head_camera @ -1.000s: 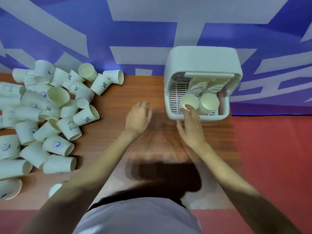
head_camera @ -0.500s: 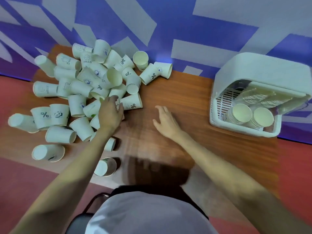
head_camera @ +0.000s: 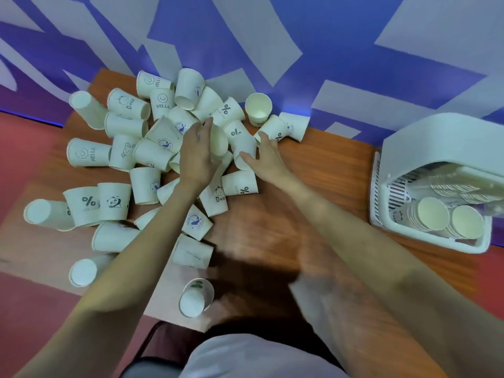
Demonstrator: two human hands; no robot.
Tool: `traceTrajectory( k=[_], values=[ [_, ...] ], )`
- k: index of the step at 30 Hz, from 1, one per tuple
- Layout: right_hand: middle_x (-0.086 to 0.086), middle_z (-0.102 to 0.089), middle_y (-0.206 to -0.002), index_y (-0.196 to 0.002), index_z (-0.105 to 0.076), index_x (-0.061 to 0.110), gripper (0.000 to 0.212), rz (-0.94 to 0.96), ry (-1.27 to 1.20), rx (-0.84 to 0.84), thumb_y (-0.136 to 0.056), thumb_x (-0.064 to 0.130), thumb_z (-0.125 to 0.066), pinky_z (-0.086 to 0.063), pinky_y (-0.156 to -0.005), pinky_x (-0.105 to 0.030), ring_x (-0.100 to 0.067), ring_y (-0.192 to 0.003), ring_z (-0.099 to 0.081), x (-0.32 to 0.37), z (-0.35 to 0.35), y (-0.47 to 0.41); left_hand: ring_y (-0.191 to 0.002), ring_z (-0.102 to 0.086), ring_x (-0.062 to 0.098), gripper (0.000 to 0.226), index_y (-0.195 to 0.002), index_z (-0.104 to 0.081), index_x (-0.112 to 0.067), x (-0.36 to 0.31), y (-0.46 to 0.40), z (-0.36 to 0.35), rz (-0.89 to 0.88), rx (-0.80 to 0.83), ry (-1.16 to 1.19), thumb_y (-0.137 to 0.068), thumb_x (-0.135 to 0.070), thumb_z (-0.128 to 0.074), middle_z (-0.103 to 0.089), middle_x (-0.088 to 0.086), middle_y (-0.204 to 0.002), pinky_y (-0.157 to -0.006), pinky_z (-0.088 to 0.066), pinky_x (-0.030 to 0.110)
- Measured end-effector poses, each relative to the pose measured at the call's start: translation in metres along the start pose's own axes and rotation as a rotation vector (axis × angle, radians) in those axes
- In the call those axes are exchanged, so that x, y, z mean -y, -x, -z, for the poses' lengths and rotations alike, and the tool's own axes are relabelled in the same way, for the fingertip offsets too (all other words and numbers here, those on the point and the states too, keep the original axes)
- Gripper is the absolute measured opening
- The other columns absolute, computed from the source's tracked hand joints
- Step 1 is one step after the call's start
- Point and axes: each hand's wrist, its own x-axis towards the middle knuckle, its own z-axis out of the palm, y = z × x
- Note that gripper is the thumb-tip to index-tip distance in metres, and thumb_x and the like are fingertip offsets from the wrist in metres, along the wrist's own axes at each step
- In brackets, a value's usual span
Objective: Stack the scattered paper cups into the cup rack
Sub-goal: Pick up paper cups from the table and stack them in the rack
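Several white printed paper cups lie scattered over the left half of the wooden table. My left hand is in the middle of the pile, its fingers curled along the side of one paper cup whose mouth faces me. Just to its right, my right hand has its fingers spread at a cup with a % mark, thumb by the rim. The white cup rack stands at the right edge and holds two lying stacks of cups.
One cup lies alone near the table's front edge. A blue and white patterned wall backs the table. Red floor shows left and right. A dark chair frame is below, by my body.
My right hand left the rack and crossed to the pile on the left. My left hand moved deeper into the pile and closed on a cup. The view swung left.
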Motion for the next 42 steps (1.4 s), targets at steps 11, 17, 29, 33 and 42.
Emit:
traceTrajectory(
  k=[11,17,29,33,42],
  values=[
    [-0.018,-0.045,-0.131,-0.134,-0.032,0.007,0.073,-0.139,0.171,0.021,-0.084,0.051,-0.064,-0.039,-0.085,-0.037,-0.032,-0.122,-0.043,0.016,-0.014,-0.063,-0.116,-0.050,0.033,0.071,-0.135,-0.041,-0.001,0.012,-0.004,-0.007,0.001,-0.102,0.130,-0.080,-0.035,-0.069,-0.054,0.016,-0.127,-0.098,-0.039,0.039],
    [-0.017,-0.047,-0.128,-0.127,-0.034,0.006,0.076,-0.171,0.198,0.025,-0.077,0.049,-0.072,-0.038,-0.080,-0.034,-0.030,-0.122,-0.042,0.014,-0.026,-0.063,-0.119,-0.048,0.031,0.069,-0.134,-0.041,-0.003,0.010,0.012,0.001,0.070,-0.169,0.187,-0.078,-0.030,-0.071,-0.052,0.016,-0.128,-0.100,-0.035,0.035],
    [-0.010,-0.039,-0.128,-0.133,-0.043,0.025,0.062,-0.104,-0.246,-0.230,-0.077,0.027,-0.070,-0.041,-0.087,-0.023,-0.020,-0.108,-0.046,-0.025,0.044,0.012,-0.120,-0.048,0.019,0.075,-0.135,-0.041,-0.013,-0.028,0.053,0.012,0.074,-0.218,0.281,-0.073,-0.038,-0.075,-0.054,0.005,-0.130,-0.097,-0.033,0.023],
    [-0.005,-0.049,-0.111,-0.106,-0.042,0.022,0.050,-0.069,-0.294,-0.385,-0.069,0.022,-0.076,-0.046,-0.071,-0.025,-0.019,-0.103,-0.051,-0.072,0.081,0.065,-0.111,-0.051,0.013,0.065,-0.126,-0.046,-0.022,-0.062,0.071,0.004,0.009,-0.199,0.370,-0.070,-0.037,-0.074,-0.057,-0.003,-0.121,-0.087,-0.038,0.025],
    [-0.014,-0.053,-0.113,-0.105,-0.033,0.020,0.055,-0.047,-0.356,-0.697,-0.069,0.019,-0.076,-0.052,-0.084,-0.048,-0.028,-0.101,-0.059,-0.179,0.136,0.186,-0.116,-0.048,0.017,0.069,-0.129,-0.045,-0.013,-0.168,0.108,-0.047,-0.145,0.018,0.434,-0.071,-0.032,-0.078,-0.054,0.004,-0.124,-0.096,-0.039,0.027]
  ],
)
